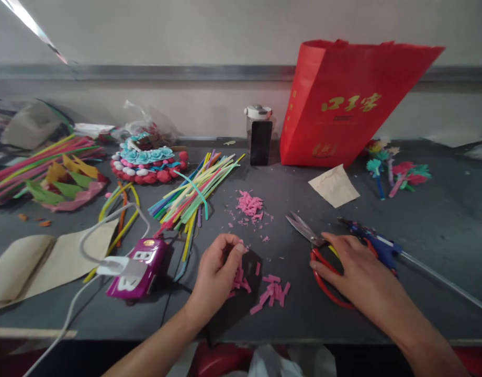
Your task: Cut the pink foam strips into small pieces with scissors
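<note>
My left hand point(220, 271) is closed in a pinch, a small pink strip point(241, 243) showing at its fingertips. Beneath and beside it lie more cut pink strips point(272, 292), partly hidden by the hand. Farther back sits a pile of smaller pink snippets point(250, 204). On the right, my right hand point(360, 267) grips the red-handled scissors point(314, 242) at the handles, with the thumb on one loop. The scissors lie low over the table with their blades slightly apart, pointing away to the left. A blue glue gun point(376, 246) lies just beyond that hand, partly covered by it.
Colourful strips point(197, 191) lie in a bundle left of centre, near a purple power strip point(141, 267) with a white cable. A red bag point(343, 104), a phone point(261, 143) against a bottle point(258, 111), and brown paper point(334, 186) stand or lie behind. An open notebook point(68, 256) lies left.
</note>
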The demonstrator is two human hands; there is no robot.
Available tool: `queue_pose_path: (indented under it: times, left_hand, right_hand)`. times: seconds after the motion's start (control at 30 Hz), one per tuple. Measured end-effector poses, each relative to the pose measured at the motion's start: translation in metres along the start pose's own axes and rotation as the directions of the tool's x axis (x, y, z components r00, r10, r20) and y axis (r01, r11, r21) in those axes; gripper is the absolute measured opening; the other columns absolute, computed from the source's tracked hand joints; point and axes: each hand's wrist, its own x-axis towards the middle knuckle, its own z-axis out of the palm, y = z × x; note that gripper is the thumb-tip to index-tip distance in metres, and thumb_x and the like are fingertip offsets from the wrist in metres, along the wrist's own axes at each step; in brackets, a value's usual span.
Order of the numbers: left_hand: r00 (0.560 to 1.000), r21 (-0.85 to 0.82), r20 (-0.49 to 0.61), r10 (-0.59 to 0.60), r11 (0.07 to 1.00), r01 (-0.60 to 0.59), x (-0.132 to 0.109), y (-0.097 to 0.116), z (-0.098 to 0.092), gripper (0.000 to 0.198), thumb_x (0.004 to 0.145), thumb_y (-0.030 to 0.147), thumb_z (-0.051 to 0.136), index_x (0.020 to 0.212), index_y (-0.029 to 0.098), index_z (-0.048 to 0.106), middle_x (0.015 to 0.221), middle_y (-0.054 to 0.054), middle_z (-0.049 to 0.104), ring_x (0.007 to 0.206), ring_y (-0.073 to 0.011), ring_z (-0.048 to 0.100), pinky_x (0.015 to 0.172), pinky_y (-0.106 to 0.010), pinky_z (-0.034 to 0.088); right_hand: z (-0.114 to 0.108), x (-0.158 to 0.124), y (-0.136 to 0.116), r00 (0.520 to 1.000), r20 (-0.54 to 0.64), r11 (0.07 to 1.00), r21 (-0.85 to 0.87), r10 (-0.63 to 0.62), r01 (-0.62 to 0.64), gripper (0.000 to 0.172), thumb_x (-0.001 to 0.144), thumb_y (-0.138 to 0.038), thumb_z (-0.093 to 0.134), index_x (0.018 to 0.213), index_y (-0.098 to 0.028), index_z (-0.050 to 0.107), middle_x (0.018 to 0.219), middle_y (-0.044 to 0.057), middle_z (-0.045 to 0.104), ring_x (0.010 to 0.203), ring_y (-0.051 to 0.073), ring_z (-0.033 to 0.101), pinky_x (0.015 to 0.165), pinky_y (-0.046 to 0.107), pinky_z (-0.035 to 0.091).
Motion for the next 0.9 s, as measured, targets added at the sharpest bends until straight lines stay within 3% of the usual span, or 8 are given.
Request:
queue_pose_path:
  times: [0.27,0.37,0.47,0.53,0.6,0.7,0.77,0.9]
  left_hand:
    - [0.976,-0.374,0.060,-0.209,0.902,0.216,0.006,0.002,-0.004,0.022,0.074,0.035,0.067,0.081,0.017,0.056,0.061,0.005,0.049,0.050,-0.0062,0.038,0.048,-0.018,0.032]
    - [0.975,-0.384,0.085,-0.206,0.896,0.223,0.006,0.002,-0.006,0.022,0.073,0.034,0.068,0.080,0.017,0.056,0.063,0.005,0.049,0.051,-0.0060,0.039,0.049,-0.017,0.033]
    - [0.982,-0.345,0.071,-0.173,0.920,0.187,0.006,0.003,-0.007,0.022,0.074,0.034,0.068,0.079,0.017,0.057,0.068,0.003,0.052,0.056,-0.0069,0.043,0.052,-0.018,0.036]
    - [0.991,-0.304,0.045,-0.122,0.944,0.130,0.005,0.004,-0.008,0.021,0.075,0.034,0.068,0.078,0.016,0.057,0.072,0.002,0.053,0.060,-0.0075,0.045,0.054,-0.018,0.037]
    - [0.996,-0.277,0.039,-0.078,0.957,0.086,0.005,0.008,-0.007,0.021,0.075,0.034,0.068,0.077,0.016,0.057,0.072,0.002,0.053,0.062,-0.0080,0.046,0.056,-0.019,0.038]
    - [0.993,-0.292,0.088,-0.078,0.951,0.101,0.005,0.019,-0.004,0.020,0.077,0.034,0.067,0.079,0.017,0.056,0.070,0.002,0.054,0.059,-0.0078,0.048,0.053,-0.018,0.038]
    - [0.986,-0.347,0.130,-0.101,0.927,0.141,0.006,0.028,-0.001,0.020,0.079,0.034,0.065,0.080,0.017,0.054,0.069,0.002,0.055,0.054,-0.0070,0.048,0.048,-0.018,0.036]
    - [0.971,-0.489,0.157,-0.179,0.840,0.234,0.008,0.030,0.003,0.020,0.079,0.032,0.065,0.080,0.017,0.052,0.071,0.001,0.059,0.051,-0.0060,0.050,0.047,-0.017,0.037]
  right_hand:
    - [0.007,-0.014,0.026,0.993,0.113,0.991,0.128,-0.045,0.031,0.058,0.080,-0.053,0.055,0.129,-0.024,0.050,0.115,0.011,0.063,0.104,0.032,0.060,0.081,0.042,0.049]
    - [0.010,-0.009,0.023,0.992,0.120,0.981,0.194,-0.028,0.004,0.052,0.077,-0.043,0.057,0.125,-0.023,0.053,0.109,0.010,0.066,0.097,0.029,0.064,0.077,0.038,0.051]
    - [0.010,0.001,0.016,0.981,0.163,0.960,0.243,0.103,-0.141,0.046,0.072,-0.036,0.054,0.115,-0.020,0.056,0.090,0.007,0.070,0.076,0.025,0.068,0.063,0.033,0.053]
    - [0.007,0.007,0.011,0.966,0.163,0.915,0.321,0.200,-0.243,0.044,0.070,-0.036,0.056,0.111,-0.019,0.055,0.079,0.005,0.069,0.065,0.023,0.067,0.057,0.031,0.053]
    - [0.003,0.010,0.006,0.967,0.165,0.839,0.482,0.194,-0.250,0.045,0.072,-0.039,0.058,0.112,-0.020,0.052,0.075,0.003,0.067,0.061,0.021,0.066,0.056,0.029,0.054]
    - [-0.001,0.006,-0.005,0.984,0.165,0.747,0.646,0.069,-0.160,0.049,0.081,-0.043,0.056,0.123,-0.021,0.047,0.076,0.001,0.068,0.054,0.017,0.065,0.051,0.025,0.054]
    - [0.001,0.000,-0.015,0.998,0.061,0.776,0.629,0.018,-0.052,0.049,0.085,-0.041,0.054,0.130,-0.022,0.046,0.083,0.002,0.069,0.059,0.017,0.067,0.051,0.023,0.055]
    - [0.007,-0.009,-0.033,0.961,-0.197,0.795,0.543,-0.193,0.271,0.052,0.089,-0.027,0.051,0.139,-0.026,0.037,0.107,0.005,0.067,0.088,0.018,0.068,0.079,0.023,0.056]
